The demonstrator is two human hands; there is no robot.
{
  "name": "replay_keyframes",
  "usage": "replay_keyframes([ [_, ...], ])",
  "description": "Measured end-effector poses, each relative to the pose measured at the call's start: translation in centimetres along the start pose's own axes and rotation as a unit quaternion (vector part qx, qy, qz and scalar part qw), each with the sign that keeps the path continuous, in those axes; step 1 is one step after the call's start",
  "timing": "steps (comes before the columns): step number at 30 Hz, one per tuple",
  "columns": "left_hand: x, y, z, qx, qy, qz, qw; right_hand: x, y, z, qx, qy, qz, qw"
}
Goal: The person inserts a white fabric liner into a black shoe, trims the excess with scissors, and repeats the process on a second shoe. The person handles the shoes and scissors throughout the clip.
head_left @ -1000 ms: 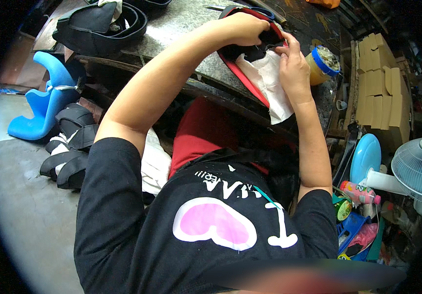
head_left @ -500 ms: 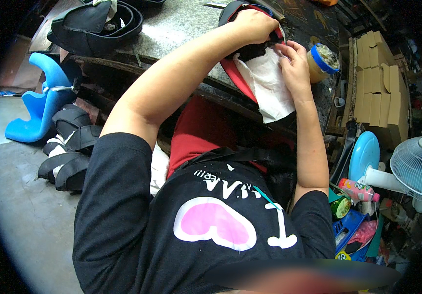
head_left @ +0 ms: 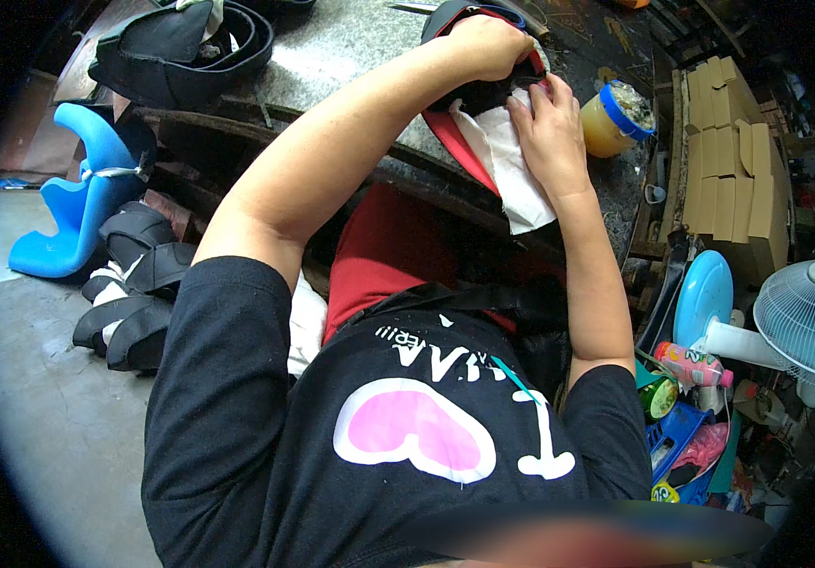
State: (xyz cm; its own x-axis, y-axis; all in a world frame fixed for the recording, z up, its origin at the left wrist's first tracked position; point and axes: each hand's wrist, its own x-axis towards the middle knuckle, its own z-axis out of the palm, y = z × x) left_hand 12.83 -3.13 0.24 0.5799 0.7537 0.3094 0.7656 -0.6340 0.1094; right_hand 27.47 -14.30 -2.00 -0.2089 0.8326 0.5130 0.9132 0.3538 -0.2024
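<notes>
At the table's edge in front of me lies a black piece with a red lining (head_left: 464, 151), shaped like a shoe upper. My left hand (head_left: 497, 47) is closed at its far edge, the fingertips partly hidden. Against the piece rests a white cloth (head_left: 511, 180), hanging over the table's edge. My right hand (head_left: 554, 133) lies on the cloth with its fingers stretched toward the red edge by my left hand. Just right of that hand stands a jar (head_left: 606, 133) of yellowish stuff with a blue rim.
Black strap-like pieces (head_left: 170, 57) lie at the table's far left. A blue foam-like form (head_left: 71, 199) and several black uppers (head_left: 142, 284) are on the floor to the left. Cardboard boxes (head_left: 729, 170), a fan (head_left: 796, 312) and a pink bottle (head_left: 691, 364) stand at the right.
My right hand has moved left over the white cloth, its fingers now laid along it. The cloth shows less. My left hand has hardly moved.
</notes>
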Motion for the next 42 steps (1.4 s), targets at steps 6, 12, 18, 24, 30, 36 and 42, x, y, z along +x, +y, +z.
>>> replay_keyframes([
  [6, -0.1, 0.1, 0.2, -0.01, 0.004, -0.002, 1.0, 0.3, -0.9, -1.4, -0.033, -0.042, -0.025, 0.998],
  [12, 0.0, 0.1, 0.1, -0.007, 0.0, 0.004, 1.0, 0.0, -0.6, -1.2, 0.006, -0.013, -0.045, 0.999],
  [18, -0.5, -0.2, 0.4, 0.003, -0.019, 0.006, 1.0, 0.8, -1.0, -0.5, -0.042, -0.037, 0.022, 0.998],
  [24, -1.1, -0.2, 0.7, -0.017, 0.011, -0.011, 1.0, -0.5, -2.0, -2.0, -0.062, -0.06, 0.014, 0.996],
  [30, -2.1, 0.0, -1.0, -0.061, 0.013, -0.011, 0.998, -1.0, -1.7, -3.0, -0.046, -0.037, -0.069, 0.996],
  [36, -5.7, -1.2, -4.2, -0.287, 0.031, -0.017, 0.957, -1.4, -1.5, -3.8, 0.117, 0.047, 0.006, 0.992],
  [42, -9.9, -2.0, -5.1, -0.223, 0.111, 0.005, 0.969, 0.9, -1.1, -3.8, 0.193, 0.089, -0.074, 0.974],
])
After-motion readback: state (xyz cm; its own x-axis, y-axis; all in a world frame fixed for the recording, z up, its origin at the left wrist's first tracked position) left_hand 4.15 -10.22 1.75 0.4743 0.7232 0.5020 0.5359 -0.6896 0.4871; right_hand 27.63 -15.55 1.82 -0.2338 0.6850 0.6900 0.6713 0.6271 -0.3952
